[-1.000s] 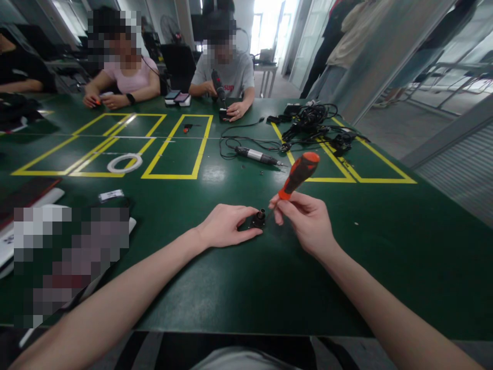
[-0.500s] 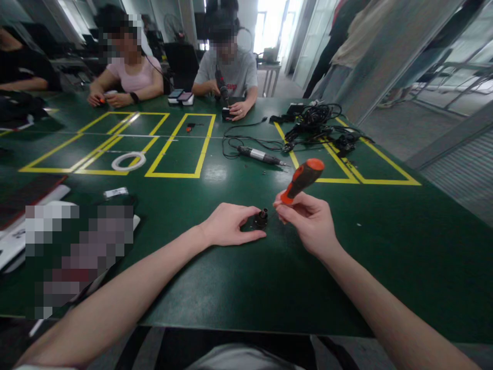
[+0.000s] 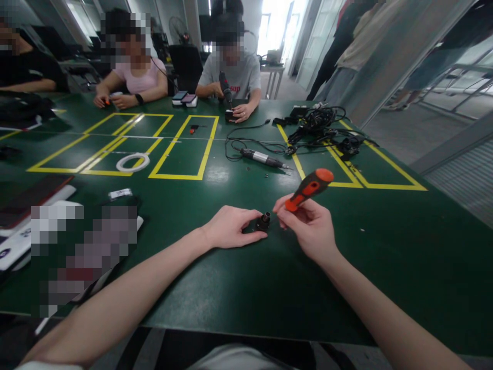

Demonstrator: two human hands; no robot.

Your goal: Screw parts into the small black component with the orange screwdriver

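A small dark cylindrical part (image 3: 263,222) with a narrower metal collar on top stands on the green table. My left hand (image 3: 233,227) rests on the tabletop, its thumb and forefinger closed around the part's base from the left. Just to the right of the part, my right hand (image 3: 314,228) pinches an orange and black screwdriver (image 3: 311,187) low on its handle. The handle leans up and to the right. The screwdriver's shaft and tip cannot be made out behind my fingers.
An electric screwdriver (image 3: 264,158) with a cord lies beyond my hands. Tangled black cables (image 3: 319,126) are heaped at back right. A white tape ring (image 3: 133,162) lies at left, near blurred-out items (image 3: 92,252). Across the table a co-worker (image 3: 231,77) holds a power drill (image 3: 226,87).
The screwdriver handle has tipped lower and further to the right in my right hand. My left hand stays at the dark part. The whole view has shifted slightly.
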